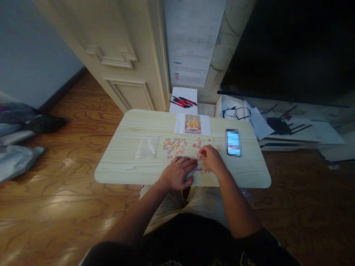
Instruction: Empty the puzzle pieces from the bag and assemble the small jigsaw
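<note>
Small jigsaw puzzle pieces (175,146) in pink, orange and grey lie in a loose cluster left of centre on the pale wood-grain table (119,166). A few more pieces (197,142) are scattered to the right, above my hands. My left hand (181,171) lies palm down near the front edge, its fingers stretched to the right and the thumb apart. My right hand (210,157) is closed in a pinch just beyond its fingertips, on what seems a small puzzle piece. A purple strip (196,169) shows between the hands; what lies under them is partly hidden.
A printed sheet with a yellow figure (193,123) lies at the table's back edge. A clear plastic bag (147,147) is on the left, a phone (233,143) on the right. Behind stand pens (183,102) on white paper, glasses (237,112) and a black router (280,125).
</note>
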`<state>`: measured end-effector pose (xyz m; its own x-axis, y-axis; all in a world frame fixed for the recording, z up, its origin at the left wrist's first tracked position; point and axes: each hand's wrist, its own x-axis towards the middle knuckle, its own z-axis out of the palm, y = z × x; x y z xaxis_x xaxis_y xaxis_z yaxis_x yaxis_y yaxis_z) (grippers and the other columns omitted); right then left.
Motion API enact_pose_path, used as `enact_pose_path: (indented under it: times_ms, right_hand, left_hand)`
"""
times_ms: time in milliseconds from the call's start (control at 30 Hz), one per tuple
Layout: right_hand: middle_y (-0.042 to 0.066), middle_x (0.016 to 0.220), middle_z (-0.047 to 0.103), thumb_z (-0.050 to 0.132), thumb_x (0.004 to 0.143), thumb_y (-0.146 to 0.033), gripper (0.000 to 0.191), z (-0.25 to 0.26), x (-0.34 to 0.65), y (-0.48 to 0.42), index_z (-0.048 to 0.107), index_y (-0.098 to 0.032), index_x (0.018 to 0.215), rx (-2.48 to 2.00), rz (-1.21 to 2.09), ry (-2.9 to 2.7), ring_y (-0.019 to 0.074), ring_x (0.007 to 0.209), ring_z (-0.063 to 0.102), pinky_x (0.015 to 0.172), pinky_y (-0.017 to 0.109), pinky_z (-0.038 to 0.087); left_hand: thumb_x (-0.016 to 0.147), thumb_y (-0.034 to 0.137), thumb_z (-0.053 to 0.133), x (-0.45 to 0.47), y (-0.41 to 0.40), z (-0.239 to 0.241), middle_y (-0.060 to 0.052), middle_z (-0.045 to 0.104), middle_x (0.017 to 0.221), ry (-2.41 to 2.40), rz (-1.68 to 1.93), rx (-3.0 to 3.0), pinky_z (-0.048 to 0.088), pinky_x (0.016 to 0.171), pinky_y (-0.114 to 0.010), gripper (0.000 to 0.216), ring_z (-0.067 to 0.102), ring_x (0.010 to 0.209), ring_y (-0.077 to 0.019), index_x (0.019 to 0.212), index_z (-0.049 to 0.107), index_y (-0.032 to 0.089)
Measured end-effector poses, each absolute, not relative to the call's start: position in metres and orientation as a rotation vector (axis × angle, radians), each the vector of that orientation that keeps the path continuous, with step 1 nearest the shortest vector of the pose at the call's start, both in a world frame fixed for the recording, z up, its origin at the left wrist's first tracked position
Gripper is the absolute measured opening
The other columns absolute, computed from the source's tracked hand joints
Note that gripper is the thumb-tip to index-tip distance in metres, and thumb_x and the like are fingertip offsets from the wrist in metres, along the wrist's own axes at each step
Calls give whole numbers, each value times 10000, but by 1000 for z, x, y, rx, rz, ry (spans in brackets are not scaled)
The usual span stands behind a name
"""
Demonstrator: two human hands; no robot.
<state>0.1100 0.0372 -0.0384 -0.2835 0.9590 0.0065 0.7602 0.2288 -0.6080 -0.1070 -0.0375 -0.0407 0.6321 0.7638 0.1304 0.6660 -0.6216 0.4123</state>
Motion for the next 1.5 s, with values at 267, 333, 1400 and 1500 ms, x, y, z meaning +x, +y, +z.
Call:
enact_pose_path:
  times_ms: [267, 333, 1400, 1500]
  right_hand:
    - [41, 918, 695, 665, 864, -131, 84, -30, 111, 41, 696, -199, 828, -1683, 810, -2204, 168, 845, 630, 787, 276, 462]
    - [49, 938, 689, 660, 866, -128, 85, -31, 108, 41, 693, -200, 834, -1676, 744, -2229, 172, 867, 627, 800, 278, 462]
    - [69, 1061, 696, 640, 915, -120, 180, -35, 126, 20, 738, -193, 1047, -1534, 637, -2141, 198, 1000, 650, 946, 320, 505]
    - [72, 1025, 707, 637, 918, -130, 162, -33, 134, 18, 752, -191, 1014, -1528, 600, -2136, 216, 1014, 651, 956, 342, 505]
  left_hand:
    - [864, 428, 617, -108, -37, -39, -54, 538, 1541, 1143, 415, 2535, 336, 1148, -542, 637, 474, 1364, -333, 1470, 531, 252]
    - [855, 420, 628, -108, -37, -39, -51, 540, 1539, 1150, 421, 2543, 349, 1138, -544, 633, 481, 1358, -332, 1461, 540, 260]
    - [893, 420, 601, -110, -38, -43, -114, 634, 1330, 1348, 591, 2454, 418, 1049, -506, 506, 549, 1212, -320, 1353, 644, 212]
    - [890, 426, 606, -110, -38, -41, -108, 641, 1311, 1349, 575, 2456, 429, 1029, -512, 508, 556, 1197, -322, 1352, 648, 220]
